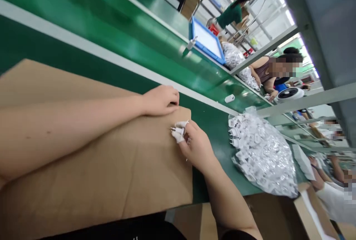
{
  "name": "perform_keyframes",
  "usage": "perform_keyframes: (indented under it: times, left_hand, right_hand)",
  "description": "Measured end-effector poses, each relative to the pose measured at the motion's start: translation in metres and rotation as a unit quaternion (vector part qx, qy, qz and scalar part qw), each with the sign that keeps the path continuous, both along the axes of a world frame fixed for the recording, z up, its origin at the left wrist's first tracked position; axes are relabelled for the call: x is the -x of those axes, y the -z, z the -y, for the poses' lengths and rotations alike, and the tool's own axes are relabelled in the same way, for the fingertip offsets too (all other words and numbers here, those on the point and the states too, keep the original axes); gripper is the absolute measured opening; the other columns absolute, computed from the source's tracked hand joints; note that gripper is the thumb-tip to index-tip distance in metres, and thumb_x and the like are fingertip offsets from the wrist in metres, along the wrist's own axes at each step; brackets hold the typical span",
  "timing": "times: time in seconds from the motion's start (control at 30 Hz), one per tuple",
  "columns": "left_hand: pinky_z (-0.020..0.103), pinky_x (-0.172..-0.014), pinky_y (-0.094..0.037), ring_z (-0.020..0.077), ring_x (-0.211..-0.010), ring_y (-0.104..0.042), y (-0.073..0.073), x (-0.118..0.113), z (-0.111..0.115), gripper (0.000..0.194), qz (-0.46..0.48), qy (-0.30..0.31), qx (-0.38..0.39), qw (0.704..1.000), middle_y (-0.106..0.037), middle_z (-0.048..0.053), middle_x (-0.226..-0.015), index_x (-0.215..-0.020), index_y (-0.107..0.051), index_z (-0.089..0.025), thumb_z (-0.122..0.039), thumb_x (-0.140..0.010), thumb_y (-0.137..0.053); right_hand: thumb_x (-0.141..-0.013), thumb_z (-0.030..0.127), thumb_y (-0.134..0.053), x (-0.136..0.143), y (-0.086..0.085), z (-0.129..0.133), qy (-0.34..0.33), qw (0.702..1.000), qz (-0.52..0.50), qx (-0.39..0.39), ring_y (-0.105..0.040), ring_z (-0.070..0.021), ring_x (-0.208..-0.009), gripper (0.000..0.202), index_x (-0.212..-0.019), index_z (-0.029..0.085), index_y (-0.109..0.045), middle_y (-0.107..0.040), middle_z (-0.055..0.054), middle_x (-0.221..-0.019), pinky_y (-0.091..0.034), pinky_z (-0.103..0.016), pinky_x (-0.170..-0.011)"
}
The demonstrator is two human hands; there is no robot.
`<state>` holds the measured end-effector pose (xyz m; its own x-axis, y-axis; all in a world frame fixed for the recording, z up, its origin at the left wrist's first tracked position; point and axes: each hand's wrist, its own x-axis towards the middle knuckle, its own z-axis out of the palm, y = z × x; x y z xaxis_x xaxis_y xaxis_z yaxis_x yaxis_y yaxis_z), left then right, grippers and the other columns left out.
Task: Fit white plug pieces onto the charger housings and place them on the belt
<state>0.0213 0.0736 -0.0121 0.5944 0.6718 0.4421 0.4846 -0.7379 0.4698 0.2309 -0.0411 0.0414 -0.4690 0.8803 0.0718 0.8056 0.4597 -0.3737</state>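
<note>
- While the right hand [198,145] grasps a white plug [179,131] between thumb and forefinger, both wrapped in white finger covers [178,137], the plug's metal pins face left, over the cardboard [155,173]; a loose pinch or slippery covers could let it drop or twist.
- The left hand [161,100] rests just beyond the plug, fingers curled near the cardboard's far edge; I cannot tell whether it encloses anything. A careless shift of it could knock the plug or drag the cardboard.
- The cardboard lies on the green table [210,129], a fold line running across it; a plug dropped near its right edge could roll off.
- Right of the hands, a clear bag [264,155] bulges with similar plugs close to the table's near edge; a bump from the right forearm could tip it or spill some.
- Beyond, a small white piece [229,98] lies loose on the green surface, where a sweeping sleeve could catch it.
</note>
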Motion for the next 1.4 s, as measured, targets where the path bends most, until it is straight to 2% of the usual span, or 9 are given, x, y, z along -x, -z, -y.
perform_keyframes:
  times: [0.1,0.27,0.4,0.57,0.7,0.8,0.97,1.13,1.4]
  left_hand:
    - [0.041,-0.093,-0.047,0.0253,-0.1,-0.064,0.003,0.0,-0.002,0.025,0.002,-0.004,0.012,1.0,-0.074,0.008,-0.108,-0.087,-0.075,-0.018,-0.034,-0.094,-0.057]
    - [0.041,-0.093,-0.045,0.0244,-0.101,-0.063,0.002,-0.001,-0.001,0.026,0.0,-0.013,0.016,1.0,-0.074,0.005,-0.107,-0.085,-0.074,-0.019,-0.036,-0.093,-0.056]
    - [0.042,-0.094,-0.044,0.0246,-0.101,-0.062,0.004,-0.002,-0.001,0.027,0.005,-0.014,0.019,1.0,-0.073,0.005,-0.106,-0.086,-0.075,-0.019,-0.037,-0.092,-0.056]
    - [0.042,-0.095,-0.043,0.0243,-0.1,-0.061,0.005,-0.002,-0.002,0.026,0.013,-0.014,0.025,0.999,-0.073,0.005,-0.105,-0.084,-0.074,-0.019,-0.037,-0.092,-0.056]
    - [0.042,-0.094,-0.043,0.0243,-0.1,-0.061,0.003,-0.002,-0.001,0.029,0.01,-0.012,0.03,0.999,-0.073,0.005,-0.106,-0.085,-0.074,-0.019,-0.039,-0.092,-0.055]
    - [0.042,-0.095,-0.043,0.0243,-0.099,-0.06,0.004,-0.001,-0.001,0.03,0.012,-0.009,0.031,0.999,-0.072,0.005,-0.105,-0.086,-0.074,-0.018,-0.04,-0.092,-0.054]
    - [0.043,-0.099,-0.042,0.0243,-0.1,-0.06,0.006,-0.001,-0.002,0.029,0.026,-0.008,0.035,0.999,-0.072,0.005,-0.104,-0.085,-0.075,-0.02,-0.04,-0.091,-0.055]
    - [0.042,-0.096,-0.043,0.024,-0.099,-0.061,0.004,-0.001,-0.001,0.028,0.018,-0.01,0.031,0.999,-0.072,0.005,-0.105,-0.085,-0.074,-0.02,-0.039,-0.091,-0.055]
    - [0.041,-0.095,-0.044,0.0235,-0.1,-0.061,0.005,-0.001,-0.001,0.027,0.018,-0.01,0.023,1.0,-0.073,0.004,-0.105,-0.084,-0.074,-0.02,-0.038,-0.092,-0.056]
  right_hand:
    - [-0.1,0.03,-0.055,0.0,0.003,-0.003,-0.011,1.0,0.011,0.02,-0.056,-0.0158,-0.068,0.015,-0.105,0.02,-0.066,-0.061,-0.004,-0.09,-0.042,-0.027,-0.062]
    - [-0.101,0.026,-0.051,0.003,0.001,-0.002,-0.031,0.998,0.056,0.007,-0.05,-0.0144,-0.063,0.015,-0.097,0.02,-0.065,-0.058,-0.003,-0.087,-0.036,-0.027,-0.058]
    - [-0.1,0.022,-0.05,0.007,-0.008,0.004,-0.034,0.995,0.091,0.032,-0.046,-0.0133,-0.062,0.017,-0.087,0.021,-0.061,-0.056,-0.003,-0.086,-0.032,-0.027,-0.058]
    - [-0.094,0.015,-0.054,0.004,-0.019,0.008,-0.047,0.992,0.073,0.091,-0.049,-0.0132,-0.066,0.013,-0.085,0.021,-0.06,-0.056,-0.001,-0.083,-0.034,-0.026,-0.06]
    - [-0.096,0.022,-0.054,0.001,-0.012,0.003,-0.008,0.998,0.046,0.04,-0.046,-0.0135,-0.064,0.014,-0.082,0.021,-0.056,-0.052,-0.001,-0.081,-0.034,-0.026,-0.058]
    - [-0.095,0.021,-0.053,0.002,-0.005,0.001,0.005,0.998,0.067,0.005,-0.042,-0.0134,-0.062,0.017,-0.078,0.022,-0.052,-0.051,-0.001,-0.081,-0.032,-0.027,-0.057]
    - [-0.093,0.016,-0.053,0.003,-0.012,0.003,-0.028,0.994,0.089,0.05,-0.041,-0.0123,-0.061,0.015,-0.079,0.021,-0.053,-0.051,0.0,-0.082,-0.03,-0.026,-0.057]
    - [-0.085,0.009,-0.053,-0.003,-0.024,0.005,-0.011,0.99,0.115,0.082,-0.042,-0.0118,-0.061,0.015,-0.077,0.021,-0.053,-0.052,0.0,-0.082,-0.028,-0.026,-0.056]
    - [-0.091,0.017,-0.056,-0.004,-0.016,0.003,0.003,0.998,0.058,0.019,-0.043,-0.0134,-0.063,0.016,-0.076,0.022,-0.052,-0.049,0.0,-0.078,-0.032,-0.026,-0.058]
